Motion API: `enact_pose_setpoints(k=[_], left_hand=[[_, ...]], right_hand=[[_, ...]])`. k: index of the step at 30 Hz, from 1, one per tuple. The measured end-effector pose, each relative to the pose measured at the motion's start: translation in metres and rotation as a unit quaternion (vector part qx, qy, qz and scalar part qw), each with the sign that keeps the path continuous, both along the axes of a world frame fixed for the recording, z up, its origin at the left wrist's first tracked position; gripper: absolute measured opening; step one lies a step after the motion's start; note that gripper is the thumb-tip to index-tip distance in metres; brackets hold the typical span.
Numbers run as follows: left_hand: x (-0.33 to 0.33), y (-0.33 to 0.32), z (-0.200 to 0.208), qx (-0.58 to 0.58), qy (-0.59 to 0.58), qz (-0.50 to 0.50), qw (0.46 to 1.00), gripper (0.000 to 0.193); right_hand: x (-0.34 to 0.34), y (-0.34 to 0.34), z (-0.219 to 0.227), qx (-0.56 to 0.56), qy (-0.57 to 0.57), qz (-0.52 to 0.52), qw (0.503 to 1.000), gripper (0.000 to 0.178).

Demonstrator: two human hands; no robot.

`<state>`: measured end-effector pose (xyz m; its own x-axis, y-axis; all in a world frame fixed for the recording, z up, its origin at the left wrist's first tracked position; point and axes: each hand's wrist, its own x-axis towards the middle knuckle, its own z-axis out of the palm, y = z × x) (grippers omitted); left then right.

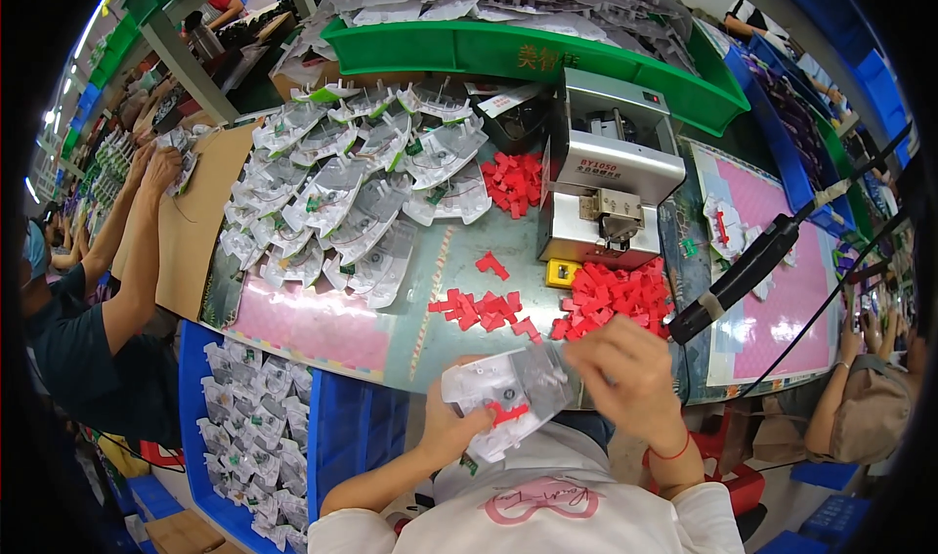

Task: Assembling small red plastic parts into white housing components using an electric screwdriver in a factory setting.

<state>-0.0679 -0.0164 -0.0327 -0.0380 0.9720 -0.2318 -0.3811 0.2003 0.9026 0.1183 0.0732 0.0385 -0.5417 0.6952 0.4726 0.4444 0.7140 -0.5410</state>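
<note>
My left hand [447, 427] is closed round a white and clear plastic housing [484, 383], held tilted in front of my chest. A small red plastic piece [509, 414] sits on the housing, with my left thumb against it. Just right of the housing, my right hand [625, 373] has its fingers curled together; what they hold, if anything, does not show. A heap of red plastic pieces [616, 300] lies just beyond it. Several loose red pieces [479, 308] are scattered to the left of that heap.
A metal bench machine [614, 163] stands behind the heap, beside a small yellow block [561, 274]. Stacked housings [342, 183] cover the bench's left part. A blue crate [357, 427] holds more housings at lower left. A black cabled tool [738, 278] hangs at right. Co-workers sit either side.
</note>
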Motion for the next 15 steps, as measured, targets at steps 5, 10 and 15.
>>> enact_pose_setpoints(k=[5, 10, 15], left_hand=[[-0.002, -0.009, -0.002, -0.071, -0.046, -0.067, 0.994, 0.048], [-0.002, -0.009, -0.004, -0.126, -0.084, -0.102, 0.983, 0.049], [-0.003, -0.008, -0.001, -0.132, -0.102, -0.097, 0.981, 0.051]], right_hand=[[-0.008, 0.03, -0.01, -0.059, 0.007, 0.028, 0.998, 0.008], [-0.035, 0.053, -0.026, -0.124, -0.033, 0.062, 0.99, 0.01], [-0.052, 0.06, -0.046, -0.023, -0.092, 0.074, 0.993, 0.014]])
